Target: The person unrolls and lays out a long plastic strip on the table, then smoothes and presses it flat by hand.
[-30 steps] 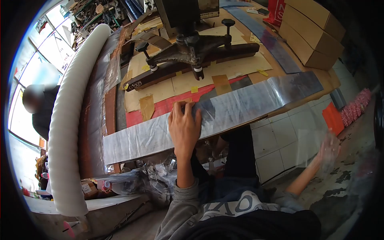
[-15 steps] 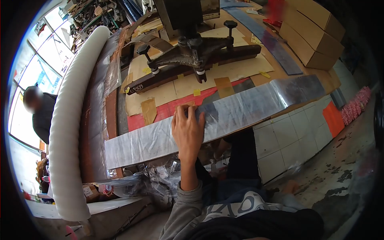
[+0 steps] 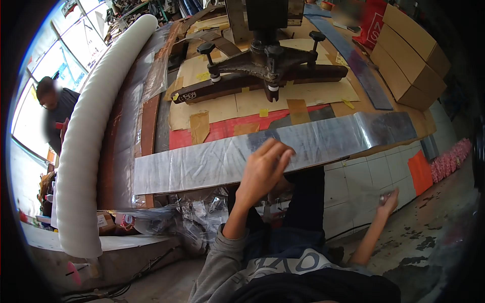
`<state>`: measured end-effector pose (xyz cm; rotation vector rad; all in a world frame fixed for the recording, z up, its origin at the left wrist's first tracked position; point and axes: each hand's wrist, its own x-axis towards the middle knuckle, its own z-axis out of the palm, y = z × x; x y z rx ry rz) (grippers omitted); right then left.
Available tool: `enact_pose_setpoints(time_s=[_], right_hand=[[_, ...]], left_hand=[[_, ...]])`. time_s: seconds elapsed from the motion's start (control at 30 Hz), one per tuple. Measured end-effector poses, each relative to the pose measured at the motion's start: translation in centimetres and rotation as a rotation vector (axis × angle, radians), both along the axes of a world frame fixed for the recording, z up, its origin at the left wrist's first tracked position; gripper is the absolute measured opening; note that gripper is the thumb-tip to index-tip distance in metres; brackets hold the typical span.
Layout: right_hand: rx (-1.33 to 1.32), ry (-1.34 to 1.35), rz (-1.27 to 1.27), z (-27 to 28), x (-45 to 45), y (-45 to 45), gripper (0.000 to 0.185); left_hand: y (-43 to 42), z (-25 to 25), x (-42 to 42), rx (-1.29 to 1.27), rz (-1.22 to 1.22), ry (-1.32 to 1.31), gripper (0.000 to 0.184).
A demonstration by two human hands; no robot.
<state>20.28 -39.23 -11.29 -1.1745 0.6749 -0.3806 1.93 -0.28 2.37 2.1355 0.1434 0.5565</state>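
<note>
A long strip (image 3: 202,166) with a wrinkled clear covering lies along the table's near edge. My left hand (image 3: 263,170) is over the middle of this strip, its fingers curled in towards the thumb; whatever may be between them is hidden. Out to the right, beyond the table edge and above the floor, my right hand (image 3: 388,203) is closed at the fingertips around something small and greyish, too blurred to name. Behind the strip are red material (image 3: 202,137) and pieces of brown tape (image 3: 298,111).
A black clamp frame with knobs (image 3: 273,65) stands over a dark bar (image 3: 313,73) on the table. Cardboard boxes (image 3: 404,65) are at the back right. A white foam roll (image 3: 83,151) runs along the left side, with a person (image 3: 60,108) behind it.
My left hand has lifted off the strip and its fingers have curled. My right hand, blurred low at the right half a second ago, shows clearly farther up. The view has shifted.
</note>
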Motion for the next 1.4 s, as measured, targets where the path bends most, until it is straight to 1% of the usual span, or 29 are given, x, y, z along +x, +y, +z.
enact_pose_setpoints(time_s=[0.03, 0.1, 0.17, 0.2, 0.23, 0.27, 0.33, 0.37, 0.4, 0.43, 0.5, 0.53, 0.63, 0.67, 0.7, 0.73, 0.83, 0.87, 0.9, 0.97, 1.03, 1.1, 1.17, 1.23, 1.27, 1.3, 1.33, 1.4], right_hand=[[0.079, -0.201, 0.258, 4.7, -0.7, 2.7, 0.048], [0.303, -0.474, 0.476, 12.9, -3.3, 8.3, 0.043], [0.548, -0.796, 0.752, 16.4, -5.4, 11.5, 0.043], [0.671, -0.828, 0.772, 17.6, -6.6, 12.8, 0.043], [0.796, -0.859, 0.791, 18.6, -7.7, 14.1, 0.044], [0.926, -0.890, 0.809, 19.2, -8.2, 14.7, 0.046], [1.262, -0.823, 0.996, 19.2, -8.6, 13.8, 0.048], [1.430, -0.780, 1.086, 18.8, -8.8, 13.0, 0.049], [1.445, -0.761, 1.121, 18.4, -8.7, 11.9, 0.051], [1.356, -0.780, 1.122, 18.0, -8.6, 10.5, 0.051], [1.169, -0.819, 1.120, 16.8, -8.0, 6.8, 0.050], [1.122, -0.851, 1.161, 16.2, -7.6, 4.8, 0.050], [0.978, -0.956, 1.268, 13.7, -6.3, -1.2, 0.049], [0.931, -1.004, 1.294, 13.0, -5.9, -2.9, 0.049], [0.885, -1.052, 1.316, 12.3, -5.6, -4.1, 0.049], [0.772, -1.065, 1.299, 11.4, -5.1, -5.2, 0.050], [0.795, -1.138, 1.327, 8.7, -3.9, -4.6, 0.053], [0.726, -1.167, 1.368, 8.1, -3.3, -3.5, 0.058], [0.734, -1.152, 1.390, 7.2, -2.8, -2.6, 0.059], [0.745, -1.125, 1.438, 4.9, -1.7, -1.1, 0.061], [0.832, -1.087, 1.403, 2.6, -1.5, 1.3, 0.062], [0.719, -1.003, 1.420, 2.3, -2.5, 5.9, 0.064], [0.387, -0.917, 1.422, 2.3, -4.0, 10.2, 0.063], [-0.104, -0.502, 1.575, 1.3, -4.7, 11.7, 0.061], [-0.415, -0.381, 1.682, 1.8, -5.3, 13.1, 0.060], [-0.732, -0.253, 1.760, 2.8, -5.9, 14.8, 0.060], [-0.661, -0.362, 1.761, 4.3, -6.6, 16.3, 0.058], [-0.518, -0.566, 1.747, 7.8, -7.7, 18.5, 0.059]], left_hand=[[-0.6, 0.2, -0.4, -0.229, -0.177, 0.102, 0.026], [-3.0, -0.3, -0.4, -0.446, -0.481, 0.382, 0.054], [-5.8, -4.7, 0.0, -0.593, -0.901, 0.544, 0.068], [-7.8, -7.6, -0.1, -0.720, -1.026, 0.516, 0.068], [-9.8, -9.5, -0.1, -0.846, -1.149, 0.484, 0.074], [-11.5, -9.8, 0.3, -1.181, -1.240, 0.374, 0.073], [-13.4, -9.5, 0.6, -1.857, -1.353, 0.107, 0.080], [-13.2, -8.0, 0.6, -1.902, -1.218, 0.020, 0.083], [-12.9, -5.6, 0.8, -1.941, -1.083, -0.068, 0.087], [-12.8, -3.9, 0.8, -1.972, -0.950, -0.157, 0.093], [-12.3, -2.4, -0.1, -1.874, -0.826, -0.167, 0.110], [-12.0, -2.0, -0.4, -1.826, -0.769, -0.171, 0.119], [-11.6, -1.8, -1.3, -1.689, -0.826, -0.374, 0.132], [-11.2, -1.4, -1.5, -1.660, -0.771, -0.445, 0.139], [-10.5, -1.4, -1.6, -1.627, -0.759, -0.553, 0.138], [-9.7, -1.5, -1.5, -1.594, -0.743, -0.659, 0.137], [-6.5, -0.8, -1.1, -1.453, -0.740, -0.905, 0.134], [-5.2, -0.3, -1.2, -1.419, -0.681, -0.940, 0.132], [-4.0, 0.3, -1.2, -1.384, -0.619, -0.972, 0.129], [-1.8, 2.5, -1.6, -1.353, -0.376, -0.965, 0.123], [1.3, 3.9, -1.6, -1.245, -0.300, -1.029, 0.111], [3.7, 5.9, -1.8, -1.113, -0.231, -1.036, 0.101], [7.1, 7.7, -2.2, -0.912, -0.207, -1.029, 0.090], [9.3, 10.0, -2.6, -0.682, 0.117, -0.993, 0.083], [9.4, 11.1, -2.6, -0.612, 0.281, -0.909, 0.082], [8.8, 11.7, -2.6, -0.482, 0.294, -0.774, 0.083], [7.4, 11.9, -2.5, -0.352, 0.307, -0.636, 0.083], [5.7, 10.4, -1.3, 0.008, 0.311, -0.505, 0.084]])
